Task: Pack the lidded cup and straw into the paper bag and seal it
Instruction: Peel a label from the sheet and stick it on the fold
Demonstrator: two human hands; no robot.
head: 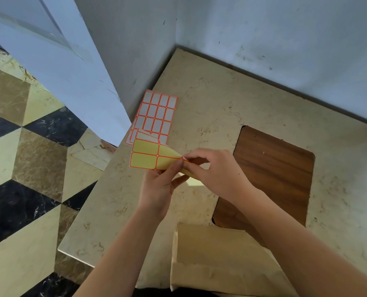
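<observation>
A brown paper bag point(219, 260) with its top folded over stands at the table's near edge, below my forearms. The cup and straw are not visible. My left hand point(159, 185) holds a yellow sticker sheet point(146, 156) with orange borders, bent upward above the table. My right hand point(216, 170) pinches the sheet's curled right edge with thumb and fingertips, where a label corner lifts. Both hands meet over the table's middle, above and left of the bag.
More sticker sheets point(156, 112), white labels with orange borders, lie at the beige marble table's point(210, 99) left edge near the wall. A brown wooden board point(272, 174) lies to the right. The patterned floor point(28, 157) drops off on the left.
</observation>
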